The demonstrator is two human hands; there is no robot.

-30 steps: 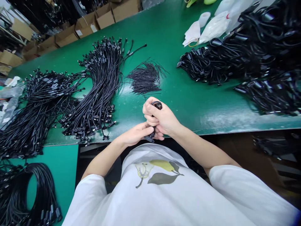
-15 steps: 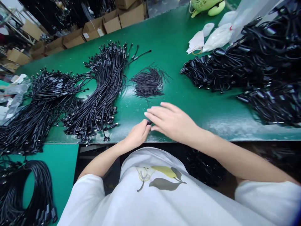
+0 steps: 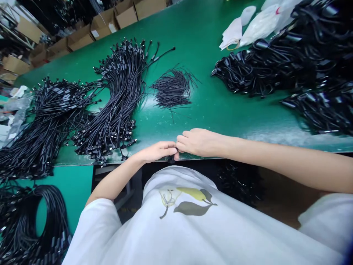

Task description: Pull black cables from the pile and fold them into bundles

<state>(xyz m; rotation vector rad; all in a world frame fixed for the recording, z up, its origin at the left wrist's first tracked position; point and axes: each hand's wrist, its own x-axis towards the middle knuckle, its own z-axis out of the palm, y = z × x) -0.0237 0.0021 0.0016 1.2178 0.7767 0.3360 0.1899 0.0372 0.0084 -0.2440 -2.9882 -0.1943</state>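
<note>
My left hand (image 3: 157,151) and my right hand (image 3: 197,142) meet fingertip to fingertip at the near edge of the green table (image 3: 220,110). Both are closed around a small black cable (image 3: 172,159), of which only a bit shows below the fingers. A loose pile of thin black ties (image 3: 172,88) lies on the table just beyond my hands. To the left of it lies a long fanned bundle of black cables (image 3: 121,92) with connectors at both ends.
A second cable bundle (image 3: 41,121) lies at the far left and coiled cables (image 3: 33,221) at the lower left. A big heap of coiled black cables (image 3: 298,62) fills the right. White plastic bags (image 3: 248,25) and cardboard boxes (image 3: 104,25) sit at the back.
My right hand has dropped from gripping a coiled cable upright, spread flat, then curled again beside my left hand. Both hands now sit lower at the table edge.
</note>
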